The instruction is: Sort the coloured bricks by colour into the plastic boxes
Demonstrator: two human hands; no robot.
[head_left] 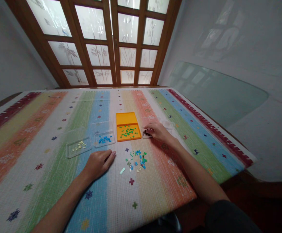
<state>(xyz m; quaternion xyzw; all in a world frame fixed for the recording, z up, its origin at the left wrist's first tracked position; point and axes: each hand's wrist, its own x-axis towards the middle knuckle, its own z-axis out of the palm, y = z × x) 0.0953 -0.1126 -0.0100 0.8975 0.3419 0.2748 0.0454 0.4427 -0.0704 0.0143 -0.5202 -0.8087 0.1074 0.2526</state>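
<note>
My left hand (98, 163) lies palm down on the striped tablecloth (58, 181), fingers loosely together, holding nothing, just left of a loose pile of small coloured bricks (136, 160). My right hand (157, 130) reaches over a clear tray (168, 124) that holds dark pieces, right of the orange tray. Its fingertips are pinched together at those dark pieces (146, 132). The orange tray (128, 126) holds green bricks. One clear tray (104, 138) holds blue bricks and another clear tray (78, 147) holds pale yellow ones.
The table's right edge (216, 129) runs diagonally beside a white wall. A wooden window frame (114, 42) with frosted panes stands behind the table's far edge. A single pale green brick (122, 170) lies apart from the pile.
</note>
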